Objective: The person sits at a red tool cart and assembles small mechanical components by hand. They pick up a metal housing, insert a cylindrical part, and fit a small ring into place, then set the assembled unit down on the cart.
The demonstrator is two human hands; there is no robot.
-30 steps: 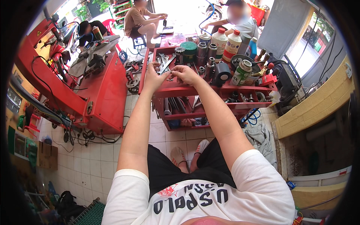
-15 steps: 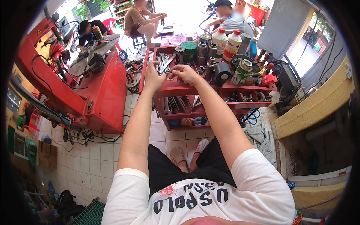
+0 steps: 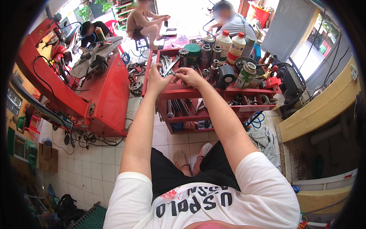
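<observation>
Over the near left part of a red tool cart [image 3: 183, 93], my left hand [image 3: 156, 81] is closed, thumb and fingers on a silver wrench [image 3: 171, 67] that slants up to the right. My right hand [image 3: 190, 78] is just beside it with its fingertips pinched together near the wrench's lower end. What those fingers hold, if anything, is too small to make out. More wrenches [image 3: 165, 61] lie on the cart top past my left hand. Metal sockets [image 3: 213, 68] stand to the right of my right hand.
Bottles [image 3: 236, 47], a green tin [image 3: 193, 51] and a spray can [image 3: 247, 73] crowd the cart top. A red machine [image 3: 103, 95] stands at left. Beyond the cart, one person [image 3: 142, 23] sits on a stool and another [image 3: 238, 27] is at the back right. Cables [image 3: 89, 140] lie on the tiles.
My hands stay almost in place, with the right fingers shifting slightly by the wrench. The person at the back right has moved their head a little to the left.
</observation>
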